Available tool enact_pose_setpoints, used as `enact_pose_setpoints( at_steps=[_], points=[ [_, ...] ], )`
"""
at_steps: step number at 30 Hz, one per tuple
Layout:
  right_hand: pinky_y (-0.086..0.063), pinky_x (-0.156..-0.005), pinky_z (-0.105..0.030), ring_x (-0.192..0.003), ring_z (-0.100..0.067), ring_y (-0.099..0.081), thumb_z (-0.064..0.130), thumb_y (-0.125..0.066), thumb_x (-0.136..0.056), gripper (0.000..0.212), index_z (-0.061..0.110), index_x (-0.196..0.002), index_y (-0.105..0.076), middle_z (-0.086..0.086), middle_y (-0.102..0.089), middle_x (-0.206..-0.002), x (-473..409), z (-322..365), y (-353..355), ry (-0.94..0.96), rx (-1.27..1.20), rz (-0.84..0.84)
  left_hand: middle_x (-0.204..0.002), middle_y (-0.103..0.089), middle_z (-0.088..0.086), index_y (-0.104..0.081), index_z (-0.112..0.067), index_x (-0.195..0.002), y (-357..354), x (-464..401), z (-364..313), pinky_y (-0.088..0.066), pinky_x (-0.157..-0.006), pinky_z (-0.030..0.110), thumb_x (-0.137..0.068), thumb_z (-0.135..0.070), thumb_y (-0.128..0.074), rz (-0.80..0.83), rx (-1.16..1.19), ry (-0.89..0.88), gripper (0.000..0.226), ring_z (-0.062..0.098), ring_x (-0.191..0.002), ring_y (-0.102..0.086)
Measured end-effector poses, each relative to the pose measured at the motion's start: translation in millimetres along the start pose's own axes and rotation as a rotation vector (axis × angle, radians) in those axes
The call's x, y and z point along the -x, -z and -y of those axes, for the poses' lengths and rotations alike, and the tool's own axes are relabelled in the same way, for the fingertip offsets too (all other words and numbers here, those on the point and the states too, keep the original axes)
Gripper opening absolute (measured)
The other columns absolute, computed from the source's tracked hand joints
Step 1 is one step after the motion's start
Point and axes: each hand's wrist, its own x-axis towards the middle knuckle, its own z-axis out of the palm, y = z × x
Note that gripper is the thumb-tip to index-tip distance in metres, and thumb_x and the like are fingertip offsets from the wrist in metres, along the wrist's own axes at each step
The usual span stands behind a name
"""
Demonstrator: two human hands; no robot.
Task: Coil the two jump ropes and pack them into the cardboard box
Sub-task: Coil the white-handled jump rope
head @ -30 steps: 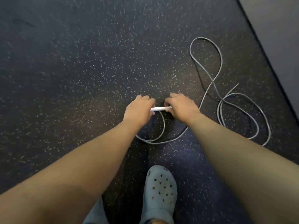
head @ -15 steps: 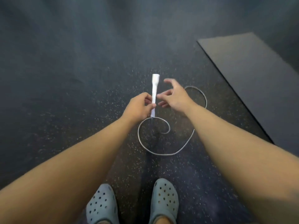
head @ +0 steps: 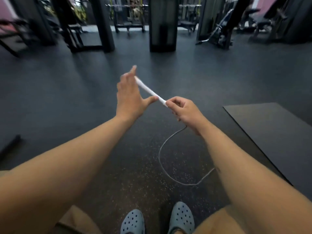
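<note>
A white jump rope handle [head: 149, 90] is held up slanted in front of me. My right hand [head: 184, 109] is shut on its lower end. My left hand [head: 130, 97] has its fingers spread, the thumb and a fingertip touching the handle. The grey rope [head: 164, 149] hangs from my right hand and curves in a loop on the speckled black floor. A second jump rope and a cardboard box are not in view.
A dark mat [head: 276, 137] lies on the floor at the right. Gym machines and frames [head: 162, 24] stand across the back. My two feet in grey clogs [head: 181, 218] are at the bottom edge.
I have stood up and the view has risen from the floor to the gym room. The handle came up off the floor; my right hand now grips its lower end, my left hand opened.
</note>
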Motion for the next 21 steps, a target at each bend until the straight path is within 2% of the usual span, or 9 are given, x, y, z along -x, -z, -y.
enact_pose_setpoints(
  at_steps=[2,3,4,6,9,12,14,16,21],
  points=[
    [-0.031,-0.054,-0.018,-0.054,0.000,-0.038,0.020,-0.064,-0.100,0.011,0.013,-0.095,-0.069,0.007,-0.049,-0.067,-2,12,-12,0.079,0.001,0.001,-0.143,-0.051,0.005,-0.058,-0.027,-0.137,34,-4,-1,-0.034,-0.105,0.046,-0.083,-0.056,-0.073,0.074,-0.368,-0.252,0.063,0.031,-0.132,-0.044],
    [-0.031,-0.055,-0.017,-0.055,0.001,-0.039,0.018,-0.064,-0.100,0.010,0.011,-0.096,-0.070,0.007,-0.050,-0.068,-3,16,-17,0.113,-0.018,-0.006,-0.135,-0.059,0.002,-0.065,-0.028,-0.126,46,-7,-1,-0.033,-0.102,0.044,-0.091,-0.056,-0.064,0.186,-0.482,-0.357,0.044,0.030,-0.127,-0.050],
    [-0.032,-0.056,-0.016,-0.056,0.002,-0.041,0.016,-0.065,-0.100,0.009,0.010,-0.097,-0.070,0.007,-0.052,-0.070,-6,20,-23,0.140,-0.039,-0.015,-0.122,-0.065,0.000,-0.068,-0.026,-0.118,59,-11,-1,-0.034,-0.097,0.042,-0.097,-0.053,-0.056,0.308,-0.520,-0.416,0.035,0.027,-0.118,-0.057],
    [-0.035,-0.059,-0.012,-0.058,0.005,-0.046,0.017,-0.066,-0.099,0.010,0.009,-0.099,-0.072,0.011,-0.057,-0.070,-11,26,-32,0.161,-0.075,-0.033,-0.103,-0.063,-0.001,-0.071,-0.024,-0.113,80,-15,4,-0.042,-0.085,0.038,-0.101,-0.047,-0.054,0.511,-0.437,-0.385,0.031,0.025,-0.102,-0.061],
    [-0.034,-0.056,-0.016,-0.053,0.001,-0.044,0.021,-0.066,-0.099,0.012,0.014,-0.099,-0.076,0.018,-0.054,-0.057,-21,30,-44,0.174,-0.115,-0.017,-0.095,-0.058,0.000,-0.075,-0.026,-0.107,93,-22,21,-0.046,-0.079,0.041,-0.098,-0.046,-0.061,0.420,-0.339,-0.399,0.027,0.023,-0.091,-0.054],
    [-0.031,-0.055,-0.030,-0.056,-0.013,-0.038,0.024,-0.057,-0.104,0.022,0.018,-0.103,-0.078,0.006,-0.048,-0.064,-36,36,-60,0.178,-0.169,-0.020,-0.082,-0.058,-0.004,-0.071,-0.022,-0.101,96,-25,41,-0.041,-0.068,0.033,-0.100,-0.045,-0.058,0.507,-0.223,-0.239,0.026,0.017,-0.076,-0.053],
    [-0.034,-0.055,-0.029,-0.056,-0.015,-0.038,0.026,-0.049,-0.108,0.028,0.018,-0.112,-0.076,0.000,-0.051,-0.068,-42,43,-67,0.144,-0.208,-0.030,-0.073,-0.057,-0.007,-0.069,-0.023,-0.097,96,-23,51,-0.037,-0.062,0.031,-0.101,-0.044,-0.057,0.494,-0.101,-0.133,0.025,0.012,-0.065,-0.050],
    [-0.039,-0.056,-0.027,-0.056,-0.016,-0.042,0.030,-0.045,-0.109,0.031,0.019,-0.118,-0.073,-0.004,-0.054,-0.072,-45,50,-72,0.123,-0.245,-0.031,-0.071,-0.056,-0.007,-0.070,-0.024,-0.095,94,-21,63,-0.037,-0.062,0.031,-0.101,-0.044,-0.057,0.404,0.042,-0.045,0.024,0.012,-0.061,-0.047],
    [-0.049,-0.057,-0.030,-0.058,-0.022,-0.054,0.035,-0.041,-0.110,0.034,0.020,-0.123,-0.069,-0.013,-0.061,-0.078,-38,66,-85,0.070,-0.256,0.071,-0.075,-0.052,0.004,-0.064,-0.006,-0.106,92,-18,68,-0.057,-0.062,0.033,-0.105,-0.031,-0.054,0.302,0.668,0.250,0.028,0.017,-0.059,-0.056]
  ],
)
